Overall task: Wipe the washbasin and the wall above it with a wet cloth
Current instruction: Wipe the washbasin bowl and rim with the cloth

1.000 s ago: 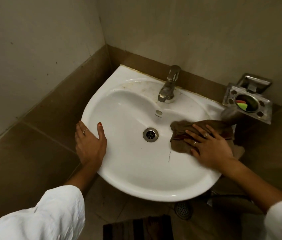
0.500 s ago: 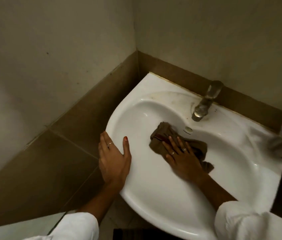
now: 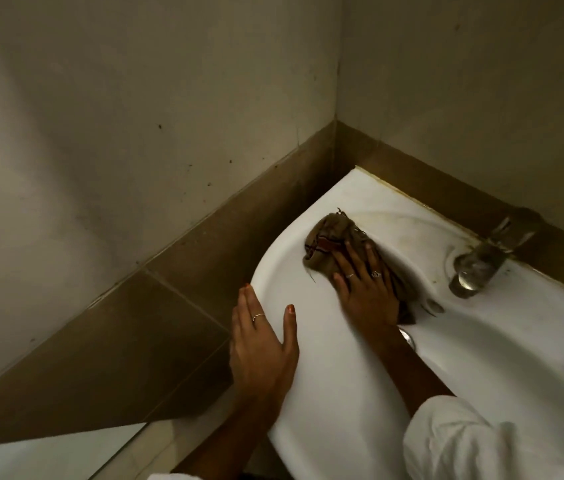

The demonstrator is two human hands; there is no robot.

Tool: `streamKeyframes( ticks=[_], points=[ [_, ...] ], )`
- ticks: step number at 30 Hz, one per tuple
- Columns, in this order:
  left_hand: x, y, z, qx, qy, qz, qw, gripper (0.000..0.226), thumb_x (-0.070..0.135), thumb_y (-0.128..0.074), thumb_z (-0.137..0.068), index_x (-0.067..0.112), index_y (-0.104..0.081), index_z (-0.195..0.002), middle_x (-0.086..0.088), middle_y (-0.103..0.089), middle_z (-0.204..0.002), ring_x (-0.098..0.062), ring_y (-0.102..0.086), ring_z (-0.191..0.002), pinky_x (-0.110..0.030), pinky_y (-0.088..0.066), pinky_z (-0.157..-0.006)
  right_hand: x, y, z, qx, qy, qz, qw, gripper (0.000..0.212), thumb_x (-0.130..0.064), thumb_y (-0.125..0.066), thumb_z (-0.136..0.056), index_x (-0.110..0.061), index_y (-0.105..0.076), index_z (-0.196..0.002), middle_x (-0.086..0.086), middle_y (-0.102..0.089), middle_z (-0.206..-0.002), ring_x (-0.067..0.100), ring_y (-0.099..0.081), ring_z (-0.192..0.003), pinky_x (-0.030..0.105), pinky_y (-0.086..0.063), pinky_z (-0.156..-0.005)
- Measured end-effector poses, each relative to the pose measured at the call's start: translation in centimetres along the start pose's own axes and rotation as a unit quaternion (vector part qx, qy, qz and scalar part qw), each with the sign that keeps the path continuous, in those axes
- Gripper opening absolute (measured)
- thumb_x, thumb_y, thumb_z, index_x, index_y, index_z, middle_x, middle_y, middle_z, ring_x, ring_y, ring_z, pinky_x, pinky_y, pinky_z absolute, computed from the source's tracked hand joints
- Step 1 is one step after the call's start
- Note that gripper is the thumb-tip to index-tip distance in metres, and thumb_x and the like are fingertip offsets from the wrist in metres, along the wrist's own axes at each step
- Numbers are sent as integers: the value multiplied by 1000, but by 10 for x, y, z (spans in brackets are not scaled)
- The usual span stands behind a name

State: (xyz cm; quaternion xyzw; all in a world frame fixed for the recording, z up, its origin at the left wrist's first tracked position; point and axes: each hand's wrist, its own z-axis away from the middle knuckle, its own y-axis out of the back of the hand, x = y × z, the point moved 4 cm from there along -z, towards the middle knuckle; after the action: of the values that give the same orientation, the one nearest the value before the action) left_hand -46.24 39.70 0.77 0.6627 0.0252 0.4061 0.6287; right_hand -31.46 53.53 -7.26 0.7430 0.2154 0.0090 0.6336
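A white washbasin (image 3: 339, 386) is fixed in the corner of the room, at the right of the head view. My right hand (image 3: 365, 289) presses a brown cloth (image 3: 329, 242) flat against the basin's upper left rim and inner slope. My left hand (image 3: 261, 348) rests on the basin's left outer edge, fingers on the side and thumb on the rim, holding nothing. The drain (image 3: 408, 337) is mostly hidden behind my right forearm. The pale wall (image 3: 464, 81) rises above the basin.
A metal tap (image 3: 481, 261) stands at the back of the basin, to the right of the cloth. Brown tiles (image 3: 156, 306) run along the base of both walls. The left wall (image 3: 117, 116) carries several dark specks. My white sleeves show at the bottom.
My right hand has slid the cloth from the bowl's right side, across the drain, up to the left rim. The view has swung left, so the soap holder has dropped out of frame.
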Motion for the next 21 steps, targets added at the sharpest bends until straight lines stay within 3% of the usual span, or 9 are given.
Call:
streamKeyframes(
  ticks=[3, 8, 11, 13, 19, 21],
  points=[
    [-1, -1, -1, 4, -1, 1, 1000, 86, 68, -19, -82, 23, -4, -154, 0, -15, -161, -22, -21, -147, -42, -26, -116, -1, 6, -9, 18, 40, 4, 999, 50, -49, -24, -99, -31, -36, -144, -4, -36, -151, 23, -19, -142, 48, -34, -109],
    [-2, -3, -2, 10, 7, 2, 1000, 88, 71, -17, -81, 23, -5, -154, 0, -17, -161, -23, -23, -146, -43, -25, -116, -30, 41, -61, 3, 31, 67, 997, 75, -70, -15, -87, -31, -21, -151, 10, -22, -157, 44, -19, -141, 63, -11, -108],
    [-2, -1, 0, 16, 0, -2, 1000, 88, 67, -20, -81, 20, -10, -154, -3, -21, -160, -25, -26, -145, -43, -28, -114, -33, 50, -84, -49, -3, 64, 997, 78, -73, -10, -83, -36, -3, -151, 8, -5, -161, 45, -6, -144, 65, -3, -110],
    [0, 0, 1, 19, -6, -5, 1000, 87, 67, -20, -82, 19, -11, -154, -3, -22, -159, -25, -26, -145, -42, -28, -114, -27, 52, -83, -52, 2, 60, 997, 75, -70, -11, -85, -36, -2, -151, 7, -3, -161, 42, -3, -145, 63, -1, -111],
    [2, 2, 3, 22, -15, -5, 1000, 86, 65, -19, -82, 17, -13, -153, -5, -23, -159, -26, -27, -144, -42, -27, -114, 2, 58, -45, 2, -20, 94, 995, 62, -53, -21, -96, -27, -18, -152, 12, -20, -158, 45, -26, -139, 60, -21, -110],
    [4, 3, 3, 23, -16, -5, 1000, 86, 64, -18, -82, 17, -14, -153, -6, -23, -159, -26, -27, -144, -42, -27, -114, 10, 61, -29, 26, -46, 116, 992, 60, -47, -35, -97, -23, -24, -151, 16, -25, -155, 47, -35, -133, 61, -29, -106]
  ],
)
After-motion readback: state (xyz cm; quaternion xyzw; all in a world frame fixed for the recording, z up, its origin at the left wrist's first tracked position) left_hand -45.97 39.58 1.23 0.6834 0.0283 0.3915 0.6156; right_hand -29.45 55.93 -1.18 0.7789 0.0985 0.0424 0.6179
